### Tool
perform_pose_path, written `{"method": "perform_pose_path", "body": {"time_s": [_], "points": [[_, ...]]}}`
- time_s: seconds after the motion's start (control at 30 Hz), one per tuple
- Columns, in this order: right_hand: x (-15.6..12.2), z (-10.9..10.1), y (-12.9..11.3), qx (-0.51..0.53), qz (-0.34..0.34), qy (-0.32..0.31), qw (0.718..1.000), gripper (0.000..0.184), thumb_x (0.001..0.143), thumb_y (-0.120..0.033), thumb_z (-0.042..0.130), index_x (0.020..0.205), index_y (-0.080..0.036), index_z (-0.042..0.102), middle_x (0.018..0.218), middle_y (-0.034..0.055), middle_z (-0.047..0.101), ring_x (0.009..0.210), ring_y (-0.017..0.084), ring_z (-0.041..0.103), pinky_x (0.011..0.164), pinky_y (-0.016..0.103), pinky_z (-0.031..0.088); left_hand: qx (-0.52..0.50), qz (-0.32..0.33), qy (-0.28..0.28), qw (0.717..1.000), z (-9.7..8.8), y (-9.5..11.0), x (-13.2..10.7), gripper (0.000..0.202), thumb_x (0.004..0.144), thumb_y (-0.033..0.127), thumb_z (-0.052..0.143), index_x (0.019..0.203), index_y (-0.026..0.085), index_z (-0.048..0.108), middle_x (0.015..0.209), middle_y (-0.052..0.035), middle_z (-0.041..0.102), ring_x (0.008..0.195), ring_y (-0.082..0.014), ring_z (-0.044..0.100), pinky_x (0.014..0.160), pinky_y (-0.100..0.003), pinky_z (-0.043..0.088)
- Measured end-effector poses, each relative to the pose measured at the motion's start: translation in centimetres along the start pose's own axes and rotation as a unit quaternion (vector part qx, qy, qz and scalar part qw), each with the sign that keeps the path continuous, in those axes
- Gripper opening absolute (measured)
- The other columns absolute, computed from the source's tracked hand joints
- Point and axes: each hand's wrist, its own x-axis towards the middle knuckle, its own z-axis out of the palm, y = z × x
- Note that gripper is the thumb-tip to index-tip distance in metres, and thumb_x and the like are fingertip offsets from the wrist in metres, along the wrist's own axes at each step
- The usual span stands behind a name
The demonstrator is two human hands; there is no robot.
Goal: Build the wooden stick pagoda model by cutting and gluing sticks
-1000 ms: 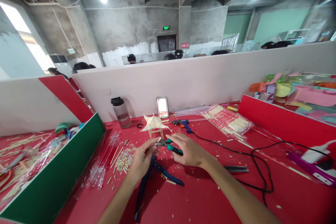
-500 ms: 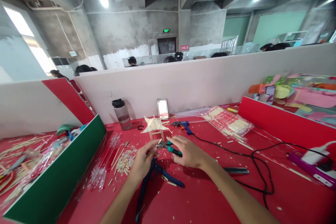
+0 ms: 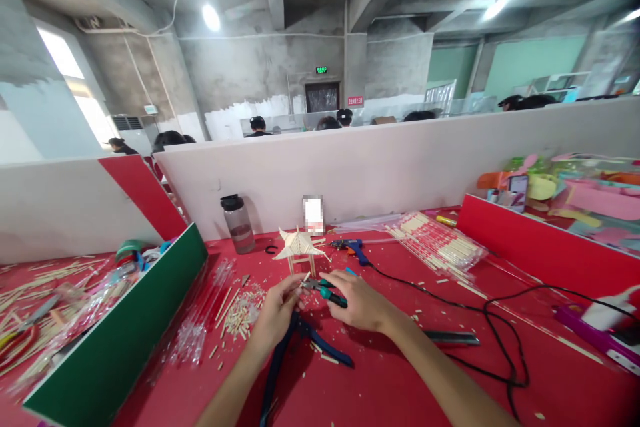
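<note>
My left hand (image 3: 277,305) pinches a short pale wooden stick (image 3: 307,276) between thumb and fingers. Pliers (image 3: 334,296) with green-and-black handles are gripped in my right hand (image 3: 364,301). Their jaws point left, at the stick by my left fingertips; whether they touch it I cannot tell. Just behind my hands stands a small pavilion model (image 3: 299,244) of thin sticks, with a pointed roof and legs. Below my hands lies a larger tool with dark blue handles (image 3: 325,351), spread apart, its head partly hidden by my left hand.
Cut stick bits (image 3: 239,317) and clear plastic sleeves (image 3: 193,330) lie left, beside a green divider (image 3: 125,327). A blue glue gun (image 3: 357,251) trails a black cable (image 3: 425,285). A bottle (image 3: 239,227) stands at the back; bundled sticks (image 3: 435,240) and a purple power strip (image 3: 590,330) are right.
My view has tilted slightly up and left, so everything sits a little lower and further right. My hands keep nearly the same pose, with the stick and pliers still held.
</note>
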Motion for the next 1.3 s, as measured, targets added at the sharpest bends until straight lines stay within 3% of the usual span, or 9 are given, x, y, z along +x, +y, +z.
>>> {"method": "perform_pose_path", "body": {"time_s": [0.47, 1.3], "points": [[0.1, -0.2, -0.9, 0.003, 0.017, -0.006, 1.000, 0.051, 0.088, -0.030, 0.059, 0.137, -0.016, 0.057, 0.134, 0.0158, 0.063, 0.122, 0.029, 0.059, 0.105, 0.041, 0.045, 0.037, 0.005, -0.003, 0.999, 0.1, 0.0, -0.2, 0.032, 0.089, 0.036, 0.057, 0.114, 0.018, 0.065, 0.086, -0.0037, 0.067, 0.062, -0.0151, 0.060, 0.063, -0.028, 0.049], [0.1, 0.0, -0.9, 0.011, 0.020, 0.005, 1.000, 0.054, 0.087, -0.030, 0.061, 0.139, -0.014, 0.056, 0.132, 0.0158, 0.064, 0.120, 0.028, 0.060, 0.104, 0.038, 0.046, 0.061, 0.017, -0.014, 0.998, 0.1, 1.2, -0.3, 0.029, 0.084, 0.024, 0.055, 0.110, 0.018, 0.066, 0.091, -0.0044, 0.070, 0.064, -0.0149, 0.060, 0.066, -0.028, 0.050]]}}
